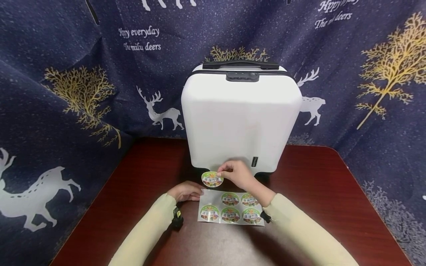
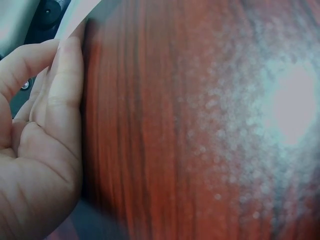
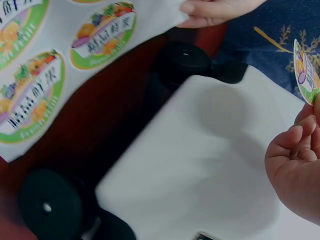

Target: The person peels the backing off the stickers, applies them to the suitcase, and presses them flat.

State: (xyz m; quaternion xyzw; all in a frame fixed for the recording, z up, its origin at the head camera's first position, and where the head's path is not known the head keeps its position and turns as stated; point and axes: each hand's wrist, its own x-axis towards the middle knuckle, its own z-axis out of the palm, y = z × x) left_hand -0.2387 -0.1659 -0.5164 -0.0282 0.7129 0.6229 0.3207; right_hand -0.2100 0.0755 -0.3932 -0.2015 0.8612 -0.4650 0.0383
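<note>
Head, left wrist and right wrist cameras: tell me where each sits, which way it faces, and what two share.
Head: on the head, facing forward and down at the suitcase, sticker sheet and table; left hand, right hand and sleeves show.
Left wrist: on that wrist, facing the table; left hand shows at left.
Right wrist: on that wrist, facing the suitcase and sheet; both hands show, the right pinching a loose sticker.
Head and right wrist share suitcase, sheet, hands.

Pale cream-yellow sleeves (image 1: 145, 231), bare fingers (image 2: 66, 85), black wrist gear (image 1: 178, 220), yellow-spotted on the left.
</note>
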